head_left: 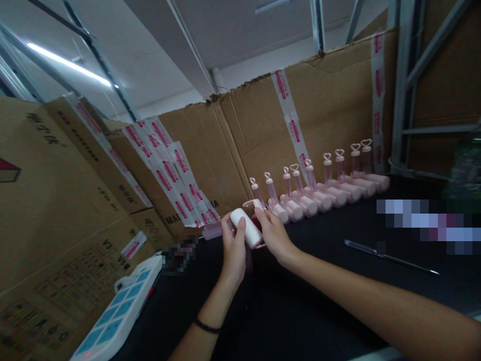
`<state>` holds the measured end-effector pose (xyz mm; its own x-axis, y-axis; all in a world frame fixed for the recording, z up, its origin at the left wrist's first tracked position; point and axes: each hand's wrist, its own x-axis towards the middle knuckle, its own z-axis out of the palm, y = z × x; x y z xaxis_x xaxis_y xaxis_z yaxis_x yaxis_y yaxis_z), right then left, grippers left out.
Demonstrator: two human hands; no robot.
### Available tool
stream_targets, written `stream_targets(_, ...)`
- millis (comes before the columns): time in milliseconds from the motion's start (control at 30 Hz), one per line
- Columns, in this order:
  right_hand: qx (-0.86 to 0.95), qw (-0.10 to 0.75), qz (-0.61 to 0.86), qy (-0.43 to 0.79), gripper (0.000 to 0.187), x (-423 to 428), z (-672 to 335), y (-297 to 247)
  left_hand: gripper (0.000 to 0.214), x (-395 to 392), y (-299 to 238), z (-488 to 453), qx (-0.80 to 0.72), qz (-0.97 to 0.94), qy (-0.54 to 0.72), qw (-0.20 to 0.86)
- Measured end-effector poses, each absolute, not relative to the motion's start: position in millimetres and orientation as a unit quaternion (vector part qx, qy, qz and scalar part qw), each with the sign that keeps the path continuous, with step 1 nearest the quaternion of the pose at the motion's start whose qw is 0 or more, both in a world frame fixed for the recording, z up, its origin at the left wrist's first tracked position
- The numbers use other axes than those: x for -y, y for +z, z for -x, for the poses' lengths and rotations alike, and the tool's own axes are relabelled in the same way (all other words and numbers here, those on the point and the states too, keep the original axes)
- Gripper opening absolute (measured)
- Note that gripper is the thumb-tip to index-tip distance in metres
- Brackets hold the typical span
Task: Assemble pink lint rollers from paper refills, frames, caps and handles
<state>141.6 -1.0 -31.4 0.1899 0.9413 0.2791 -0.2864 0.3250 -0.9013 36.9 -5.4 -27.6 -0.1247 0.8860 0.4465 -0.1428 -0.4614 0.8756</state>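
A smooth white cylinder point(246, 228) lies tilted in my left hand point(233, 245), with the thumb along its side and the fingers wrapped behind. Close beside it, my right hand point(276, 233) is closed on a pale pink piece point(254, 204) that juts out at the top of the fingers. How far the two pieces touch is hidden by the fingers. Just behind my right hand begins a row of pale pink cylinders point(325, 199) lying side by side. Clear tubes with pink heart-shaped loops point(327, 158) stand upright along the row.
Cardboard sheets point(255, 130) wall the back and left of the black table point(300, 311). A white and blue power strip point(120, 306) lies at left. A thin pointed tool point(391, 256) lies at right. A green bottle point(464, 168) stands at the far right edge.
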Motion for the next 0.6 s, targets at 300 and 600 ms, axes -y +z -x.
stream_targets(300, 0.464, 0.694, 0.368, 0.409, 0.041, 2.3, -139.0, -36.4, 0.049, 3.7, -30.0, -36.0, -0.357, -0.551, 0.642, 0.397)
stream_targets(600, 0.478, 0.693, 0.374, 0.389, 0.044, 3.4, -138.0, -38.6, 0.052, 5.1, -26.1, -31.0, -0.339, -0.562, 0.611, 0.442)
